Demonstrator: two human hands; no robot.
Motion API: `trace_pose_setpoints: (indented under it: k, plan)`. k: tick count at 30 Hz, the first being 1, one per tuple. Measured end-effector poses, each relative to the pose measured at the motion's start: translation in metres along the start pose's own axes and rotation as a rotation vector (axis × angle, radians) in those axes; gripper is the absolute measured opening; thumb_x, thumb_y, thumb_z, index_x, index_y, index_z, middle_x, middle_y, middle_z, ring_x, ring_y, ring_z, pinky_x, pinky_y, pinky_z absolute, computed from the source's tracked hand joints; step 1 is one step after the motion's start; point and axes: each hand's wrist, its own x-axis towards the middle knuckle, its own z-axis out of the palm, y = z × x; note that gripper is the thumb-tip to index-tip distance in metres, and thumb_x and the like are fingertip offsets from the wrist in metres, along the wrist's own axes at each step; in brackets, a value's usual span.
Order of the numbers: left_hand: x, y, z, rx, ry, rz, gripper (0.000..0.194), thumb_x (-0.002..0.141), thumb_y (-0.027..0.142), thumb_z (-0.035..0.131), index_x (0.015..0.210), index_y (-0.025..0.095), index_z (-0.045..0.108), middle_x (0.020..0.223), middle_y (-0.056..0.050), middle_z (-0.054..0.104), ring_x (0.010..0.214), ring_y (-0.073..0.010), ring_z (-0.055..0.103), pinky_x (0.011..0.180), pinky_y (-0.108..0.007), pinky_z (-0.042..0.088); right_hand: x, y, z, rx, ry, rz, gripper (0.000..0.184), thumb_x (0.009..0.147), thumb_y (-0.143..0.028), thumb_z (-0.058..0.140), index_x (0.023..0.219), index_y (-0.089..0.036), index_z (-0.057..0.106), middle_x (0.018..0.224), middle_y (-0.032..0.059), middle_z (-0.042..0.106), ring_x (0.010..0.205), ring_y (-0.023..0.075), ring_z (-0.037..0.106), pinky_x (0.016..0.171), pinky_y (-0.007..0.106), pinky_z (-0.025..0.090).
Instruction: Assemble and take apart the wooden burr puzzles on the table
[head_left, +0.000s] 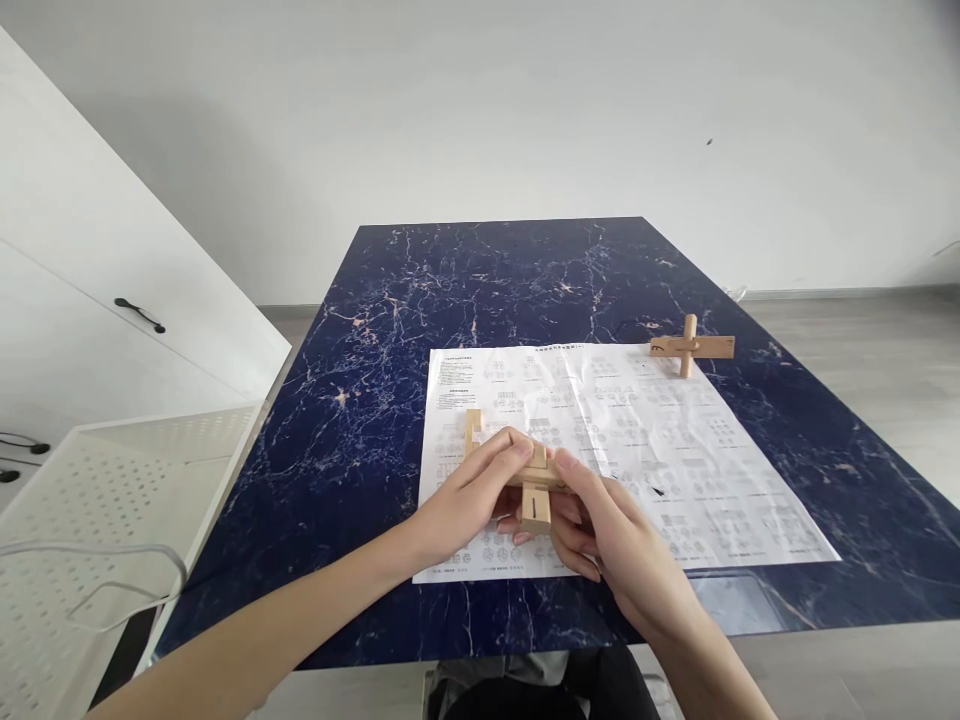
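Both hands grip a set of interlocked wooden puzzle pieces (535, 506) over the lower part of a printed sheet. My left hand (487, 480) is closed on its left side, thumb on top. My right hand (600, 505) is closed on the right side, its thumb at the upper edge and its fingers curled beneath. One block end with a dark mark points toward me. Just beyond my left hand a loose notched wooden piece (472, 428) lies on the sheet. Parts of the held pieces are hidden by the fingers.
The creased instruction sheet (622, 440) lies on a dark blue marble-patterned table (300, 500). A cross of joined wooden pieces (689, 346) rests at the sheet's far right corner. At left stand a white cabinet (112, 230) and a perforated white basket (97, 490) with a cable.
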Motion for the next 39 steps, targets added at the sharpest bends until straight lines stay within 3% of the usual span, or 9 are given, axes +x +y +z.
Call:
trace_pose_setpoints:
  k: [6, 9, 11, 14, 18, 22, 28, 32, 39]
  plan:
    - [-0.002, -0.002, -0.002, -0.028, -0.021, 0.027, 0.047, 0.097, 0.062, 0.073, 0.116, 0.022, 0.056, 0.080, 0.002, 0.061, 0.062, -0.0122, 0.052, 0.062, -0.029, 0.041, -0.002, -0.005, -0.002, -0.025, -0.003, 0.003, 0.070, 0.097, -0.081, 0.057, 0.063, -0.026, 0.032, 0.050, -0.0099, 0.023, 0.043, 0.0072, 0.021, 0.041, 0.024, 0.024]
    - [-0.005, 0.000, -0.002, 0.076, -0.027, 0.066, 0.069, 0.080, 0.048, 0.094, 0.132, 0.026, 0.054, 0.103, -0.003, 0.068, 0.087, -0.0186, 0.065, 0.079, -0.033, 0.049, -0.002, -0.004, -0.003, 0.007, 0.021, 0.022, 0.069, 0.097, -0.080, 0.059, 0.063, -0.026, 0.034, 0.052, -0.0094, 0.022, 0.045, 0.0077, 0.018, 0.040, 0.025, 0.022]
    - [-0.006, 0.002, -0.001, 0.181, 0.016, 0.083, 0.069, 0.077, 0.041, 0.097, 0.131, 0.026, 0.057, 0.107, -0.004, 0.069, 0.091, -0.0204, 0.066, 0.081, -0.034, 0.050, -0.003, -0.005, -0.003, 0.031, 0.018, 0.024, 0.068, 0.097, -0.080, 0.058, 0.063, -0.025, 0.037, 0.054, -0.0093, 0.022, 0.046, 0.0081, 0.018, 0.040, 0.025, 0.022]
    - [-0.005, 0.007, -0.004, 0.276, 0.165, 0.207, 0.059, 0.078, 0.037, 0.096, 0.125, 0.023, 0.063, 0.112, -0.006, 0.071, 0.100, -0.0231, 0.068, 0.088, -0.036, 0.053, -0.005, -0.008, -0.004, 0.036, -0.021, -0.051, 0.065, 0.101, -0.078, 0.054, 0.067, -0.024, 0.044, 0.053, -0.0089, 0.027, 0.046, 0.0089, 0.023, 0.045, 0.025, 0.028]
    - [0.002, 0.011, -0.017, 0.288, 0.507, 0.413, 0.052, 0.086, 0.036, 0.090, 0.129, 0.023, 0.064, 0.133, -0.009, 0.070, 0.127, -0.0275, 0.065, 0.111, -0.042, 0.049, -0.006, -0.008, -0.003, -0.179, 0.017, -0.170, 0.056, 0.107, -0.068, 0.053, 0.072, -0.024, 0.047, 0.059, -0.0050, 0.042, 0.052, 0.0120, 0.037, 0.052, 0.028, 0.036]
    - [0.009, 0.013, -0.025, 0.133, 0.674, 0.370, 0.043, 0.093, 0.049, 0.082, 0.122, 0.021, 0.066, 0.118, -0.007, 0.073, 0.106, -0.0225, 0.069, 0.096, -0.037, 0.055, -0.003, -0.001, 0.002, -0.531, 0.119, -0.268, 0.034, 0.106, -0.051, 0.062, 0.085, -0.025, 0.055, 0.073, -0.0013, 0.055, 0.062, 0.0156, 0.050, 0.051, 0.028, 0.034]
    - [0.010, 0.014, -0.019, 0.034, 0.538, 0.209, 0.040, 0.094, 0.056, 0.078, 0.099, 0.018, 0.066, 0.080, 0.002, 0.058, 0.075, -0.0140, 0.055, 0.073, -0.029, 0.048, 0.006, 0.015, 0.006, -0.774, 0.169, -0.450, 0.017, 0.104, -0.038, 0.063, 0.113, -0.025, 0.063, 0.103, 0.0074, 0.068, 0.079, 0.0219, 0.065, 0.067, 0.035, 0.053]
    - [0.007, 0.006, -0.015, 0.069, 0.396, 0.162, 0.041, 0.093, 0.051, 0.082, 0.114, 0.018, 0.068, 0.100, -0.003, 0.069, 0.093, -0.0183, 0.065, 0.085, -0.032, 0.052, 0.010, 0.025, 0.006, -0.849, 0.180, -0.551, 0.024, 0.104, -0.036, 0.066, 0.124, -0.024, 0.060, 0.116, 0.0110, 0.067, 0.101, 0.0281, 0.069, 0.085, 0.043, 0.059]
    - [0.004, 0.003, -0.014, 0.104, 0.264, 0.163, 0.053, 0.090, 0.051, 0.087, 0.126, 0.019, 0.068, 0.125, -0.011, 0.072, 0.119, -0.0282, 0.068, 0.101, -0.040, 0.054, 0.017, 0.035, 0.006, -0.960, 0.295, -0.610, 0.049, 0.099, -0.040, 0.074, 0.141, -0.023, 0.055, 0.143, 0.0188, 0.057, 0.121, 0.0368, 0.066, 0.091, 0.053, 0.064]
